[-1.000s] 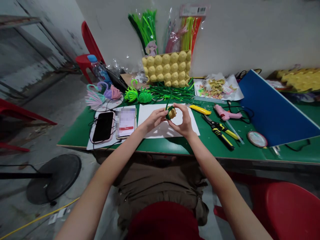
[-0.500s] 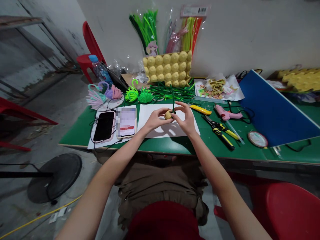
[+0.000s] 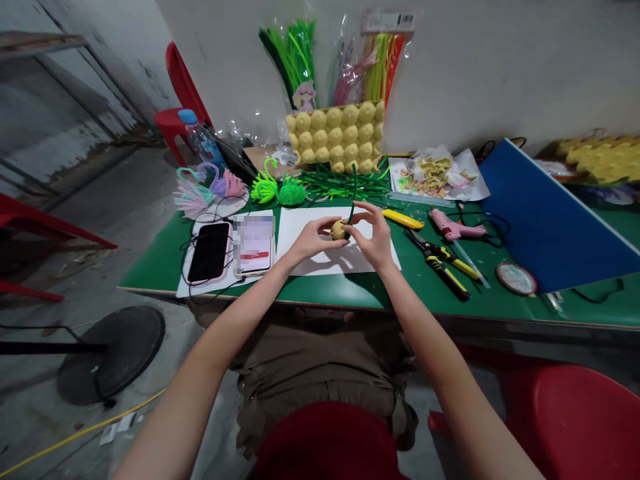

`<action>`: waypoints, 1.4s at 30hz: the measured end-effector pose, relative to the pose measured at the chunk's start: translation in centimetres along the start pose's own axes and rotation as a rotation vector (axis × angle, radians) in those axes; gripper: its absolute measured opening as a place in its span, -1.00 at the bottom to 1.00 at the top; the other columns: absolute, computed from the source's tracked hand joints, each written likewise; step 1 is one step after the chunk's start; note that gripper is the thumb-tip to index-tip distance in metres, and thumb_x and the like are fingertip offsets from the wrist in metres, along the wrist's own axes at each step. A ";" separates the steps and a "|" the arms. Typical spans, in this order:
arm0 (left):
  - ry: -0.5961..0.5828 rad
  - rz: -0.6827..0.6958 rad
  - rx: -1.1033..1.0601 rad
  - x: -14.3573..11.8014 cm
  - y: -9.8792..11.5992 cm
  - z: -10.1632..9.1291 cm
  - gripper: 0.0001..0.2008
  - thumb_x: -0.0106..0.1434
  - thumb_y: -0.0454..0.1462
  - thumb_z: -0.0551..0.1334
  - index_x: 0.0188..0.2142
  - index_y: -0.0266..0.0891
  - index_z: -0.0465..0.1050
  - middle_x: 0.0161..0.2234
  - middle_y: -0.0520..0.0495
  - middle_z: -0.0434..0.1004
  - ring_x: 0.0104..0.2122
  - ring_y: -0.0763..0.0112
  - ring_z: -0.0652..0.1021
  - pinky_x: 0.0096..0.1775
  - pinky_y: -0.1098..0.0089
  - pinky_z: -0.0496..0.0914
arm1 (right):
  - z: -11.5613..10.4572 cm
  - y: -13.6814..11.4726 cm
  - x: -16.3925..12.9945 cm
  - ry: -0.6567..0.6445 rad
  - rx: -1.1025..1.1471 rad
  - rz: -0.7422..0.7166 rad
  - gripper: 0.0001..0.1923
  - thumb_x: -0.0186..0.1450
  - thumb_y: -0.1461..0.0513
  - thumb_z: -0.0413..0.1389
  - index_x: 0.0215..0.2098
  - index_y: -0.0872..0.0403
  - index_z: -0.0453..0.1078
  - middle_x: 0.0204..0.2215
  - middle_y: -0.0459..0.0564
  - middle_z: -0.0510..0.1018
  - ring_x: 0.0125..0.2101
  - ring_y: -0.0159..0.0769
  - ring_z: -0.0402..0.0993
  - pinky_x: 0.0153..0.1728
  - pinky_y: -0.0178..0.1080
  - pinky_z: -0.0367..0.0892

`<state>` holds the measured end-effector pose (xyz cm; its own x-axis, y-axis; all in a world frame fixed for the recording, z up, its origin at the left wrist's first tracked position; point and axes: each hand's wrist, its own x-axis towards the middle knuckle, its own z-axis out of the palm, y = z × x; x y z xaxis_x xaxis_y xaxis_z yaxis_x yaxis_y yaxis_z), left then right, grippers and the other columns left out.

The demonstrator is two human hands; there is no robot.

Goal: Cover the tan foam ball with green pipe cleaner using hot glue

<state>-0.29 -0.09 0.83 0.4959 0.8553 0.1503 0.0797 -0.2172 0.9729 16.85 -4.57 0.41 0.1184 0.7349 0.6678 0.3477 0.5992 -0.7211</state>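
Small tan rounded piece [image 3: 339, 230], dark green pipe cleaner [image 3: 353, 193] rising toward 12 o'clock, sits above the white sheet [image 3: 320, 260]. Left hand [image 3: 313, 239] pinches it; right hand [image 3: 373, 235] grips the stem.

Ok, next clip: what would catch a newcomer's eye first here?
Both hands meet over the white paper sheet at table centre: the left hand holds a small tan ball while the right hand pinches a dark green pipe cleaner against it. Behind, a yellow egg tray leans on the wall below bright packs of pipe cleaners.
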 end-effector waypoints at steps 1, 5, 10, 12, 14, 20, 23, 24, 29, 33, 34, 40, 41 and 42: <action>0.001 -0.001 0.000 0.0 -0.1 0.0 -0.27 -0.14 -0.13 0.56 0.04 -0.31 0.54 0.04 -0.27 0.64 0.01 0.08 0.63 0.09 0.15 0.48 | 0.0 0.0 0.0 0.000 0.005 0.001 -0.57 0.26 0.15 0.26 0.08 -0.05 0.34 -0.32 -0.12 0.61 -0.28 -0.23 0.59 -0.05 -0.08 0.48; 0.015 0.011 0.000 0.1 -0.5 -0.2 -0.21 -0.14 -0.18 0.56 0.11 -0.29 0.46 -0.11 -0.18 0.68 -0.10 0.22 0.65 0.05 0.21 0.49 | 0.0 -0.2 0.0 0.006 0.034 -0.003 -0.55 0.25 0.17 0.27 0.08 -0.03 0.32 -0.33 -0.13 0.61 -0.28 -0.24 0.61 -0.07 -0.10 0.49; 0.074 0.064 0.036 0.3 -0.9 -0.4 -0.21 -0.16 -0.20 0.57 0.09 -0.24 0.42 -0.14 -0.12 0.66 -0.10 0.26 0.64 0.00 0.27 0.50 | 0.0 -0.2 -0.2 0.027 0.029 -0.031 -0.52 0.28 0.15 0.25 0.13 -0.03 0.27 -0.36 -0.13 0.61 -0.30 -0.23 0.62 -0.06 -0.07 0.52; 0.102 0.068 0.057 0.4 -1.1 -0.5 -0.22 -0.15 -0.20 0.57 0.08 -0.22 0.40 -0.15 -0.12 0.66 -0.09 0.25 0.65 -0.01 0.28 0.50 | 0.0 -0.2 -0.3 0.032 0.039 -0.053 -0.51 0.30 0.15 0.25 0.15 -0.04 0.26 -0.37 -0.13 0.61 -0.30 -0.23 0.63 -0.07 -0.07 0.53; 0.132 0.064 0.080 0.4 -1.2 -0.6 -0.23 -0.14 -0.19 0.56 0.08 -0.22 0.38 -0.15 -0.14 0.66 -0.07 0.22 0.65 -0.02 0.27 0.50 | 0.0 -0.1 -0.4 0.026 0.051 -0.074 -0.51 0.30 0.16 0.25 0.15 -0.04 0.26 -0.36 -0.12 0.62 -0.31 -0.23 0.63 -0.10 -0.08 0.55; 0.203 0.166 0.210 0.3 -1.2 -0.8 -0.20 -0.08 -0.19 0.54 0.14 -0.19 0.30 -0.02 -0.21 0.65 0.05 0.11 0.63 -0.06 0.27 0.49 | -0.1 -0.1 -0.5 -0.007 0.043 -0.097 -0.50 0.30 0.20 0.26 0.16 -0.05 0.26 -0.33 -0.09 0.64 -0.30 -0.23 0.64 -0.08 -0.08 0.56; 0.222 0.235 0.300 0.2 -1.2 -0.9 -0.18 -0.04 -0.19 0.53 0.19 -0.17 0.27 0.05 -0.23 0.62 0.07 0.10 0.62 -0.07 0.27 0.49 | -0.1 0.0 -0.4 -0.003 0.029 -0.086 -0.51 0.31 0.20 0.25 0.16 -0.05 0.26 -0.32 -0.09 0.65 -0.28 -0.22 0.65 -0.06 -0.07 0.55; 0.223 0.251 0.318 0.1 -1.1 -0.9 -0.17 -0.03 -0.19 0.53 0.20 -0.16 0.26 0.08 -0.24 0.60 0.06 0.11 0.62 -0.08 0.27 0.49 | -0.1 0.0 -0.4 -0.004 0.023 -0.078 -0.51 0.31 0.19 0.25 0.16 -0.04 0.26 -0.31 -0.08 0.65 -0.28 -0.22 0.65 -0.06 -0.06 0.55; 0.228 0.296 0.365 0.0 -1.0 -0.9 -0.16 -0.01 -0.16 0.53 0.23 -0.15 0.25 0.11 -0.23 0.58 0.04 0.12 0.63 -0.09 0.28 0.49 | 0.0 0.1 -0.5 -0.003 0.009 -0.040 -0.50 0.31 0.13 0.25 0.16 -0.04 0.25 -0.31 -0.07 0.64 -0.28 -0.20 0.65 -0.06 -0.05 0.55; 0.234 0.278 0.368 0.0 -0.8 -0.8 -0.18 -0.02 -0.15 0.53 0.20 -0.18 0.29 0.03 -0.20 0.63 0.05 0.11 0.62 -0.07 0.27 0.48 | 0.0 0.2 -0.4 0.012 0.026 -0.035 -0.50 0.31 0.12 0.26 0.15 -0.04 0.25 -0.32 -0.08 0.65 -0.28 -0.20 0.66 -0.04 -0.05 0.55; 0.233 0.269 0.358 0.0 -0.8 -0.8 -0.19 -0.03 -0.15 0.53 0.19 -0.18 0.30 0.01 -0.20 0.64 0.06 0.11 0.62 -0.07 0.27 0.48 | 0.0 0.2 -0.5 0.019 0.033 -0.042 -0.51 0.31 0.13 0.26 0.15 -0.04 0.25 -0.32 -0.08 0.66 -0.28 -0.20 0.66 -0.05 -0.05 0.55; 0.245 0.180 0.253 0.3 -1.0 -0.9 -0.23 -0.04 -0.18 0.52 0.15 -0.20 0.33 -0.05 -0.19 0.67 0.01 0.15 0.65 -0.06 0.28 0.48 | -0.2 -0.1 -0.8 -0.005 0.014 -0.125 -0.54 0.32 0.17 0.24 0.16 -0.06 0.28 -0.27 -0.06 0.68 -0.26 -0.18 0.69 0.01 0.01 0.53; 0.251 0.168 0.235 0.4 -1.1 -0.9 -0.23 -0.04 -0.17 0.52 0.15 -0.20 0.33 -0.05 -0.19 0.67 0.00 0.15 0.65 -0.06 0.28 0.48 | -0.4 -0.2 -0.9 -0.035 0.008 -0.145 -0.54 0.33 0.19 0.24 0.16 -0.06 0.28 -0.27 -0.05 0.69 -0.23 -0.17 0.69 0.02 0.02 0.53; 0.254 0.161 0.222 0.4 -1.1 -0.9 -0.22 -0.05 -0.16 0.53 0.15 -0.20 0.33 -0.06 -0.19 0.67 -0.01 0.16 0.65 -0.06 0.28 0.49 | -0.5 -0.3 -1.0 -0.066 0.004 -0.165 -0.54 0.34 0.20 0.23 0.18 -0.07 0.28 -0.28 -0.04 0.69 -0.20 -0.15 0.69 0.02 0.03 0.53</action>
<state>-0.97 0.93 -0.05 0.2887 0.8854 0.3643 0.2174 -0.4311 0.8757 17.10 -5.62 0.01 -0.0013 0.6453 0.7639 0.3533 0.7150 -0.6033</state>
